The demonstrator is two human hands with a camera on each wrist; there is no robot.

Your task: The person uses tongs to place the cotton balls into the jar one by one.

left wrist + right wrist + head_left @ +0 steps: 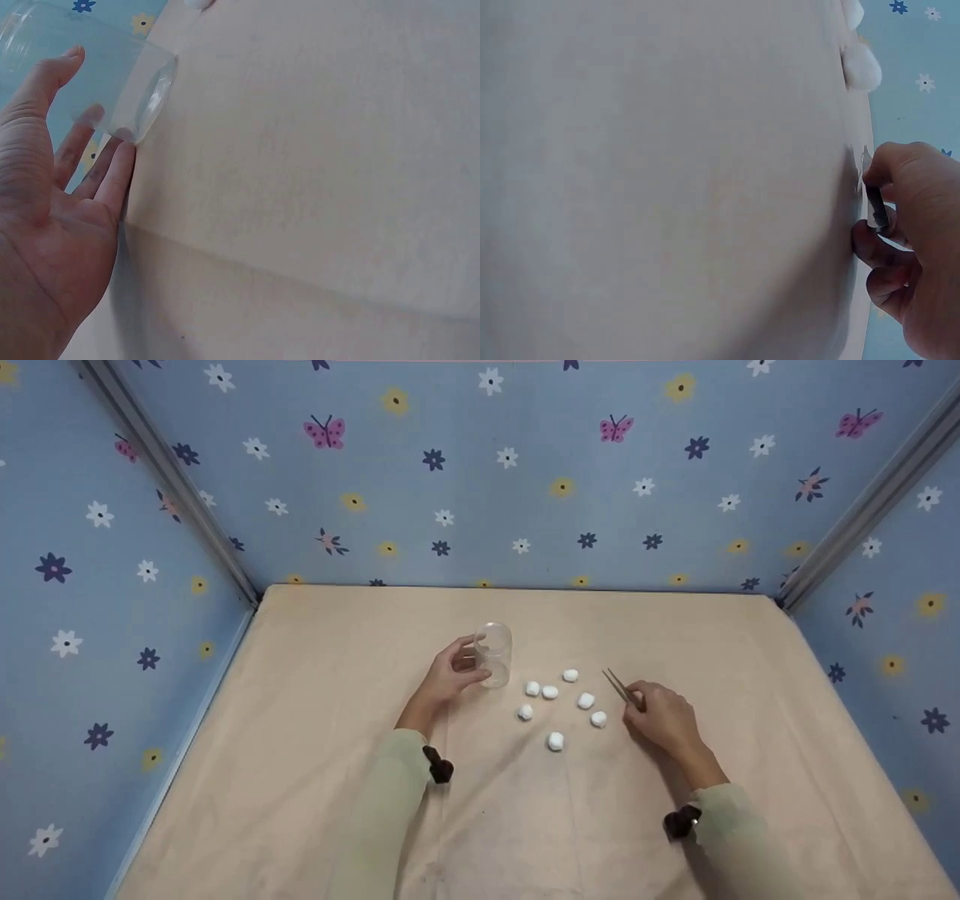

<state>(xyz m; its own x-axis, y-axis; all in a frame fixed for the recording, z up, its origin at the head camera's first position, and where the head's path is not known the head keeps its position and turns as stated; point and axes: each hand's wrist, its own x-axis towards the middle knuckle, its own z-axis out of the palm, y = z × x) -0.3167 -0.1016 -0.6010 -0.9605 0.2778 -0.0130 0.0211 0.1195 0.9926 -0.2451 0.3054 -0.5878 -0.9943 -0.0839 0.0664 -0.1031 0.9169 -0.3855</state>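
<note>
A clear plastic cup (496, 658) stands upright near the middle of the table. My left hand (448, 675) grips it from the left, thumb on the near side and fingers behind. The left wrist view shows the see-through cup (112, 64) between thumb and fingertips. Over on the right, my right hand (666, 721) pinches a pair of metal tweezers (619, 685), tips apart and pointing away to the upper left, with nothing between them. Several white cotton balls lie loose between the hands; the nearest to me is one cotton ball (555, 742), and another cotton ball (598, 719) lies close to the right hand.
A beige cloth (300, 750) with light creases covers the table. Blue flowered panels (480, 472) rise at the back and both sides, joined by grey metal posts (176, 484). Dark wrist cameras (439, 766) sit on both sleeves.
</note>
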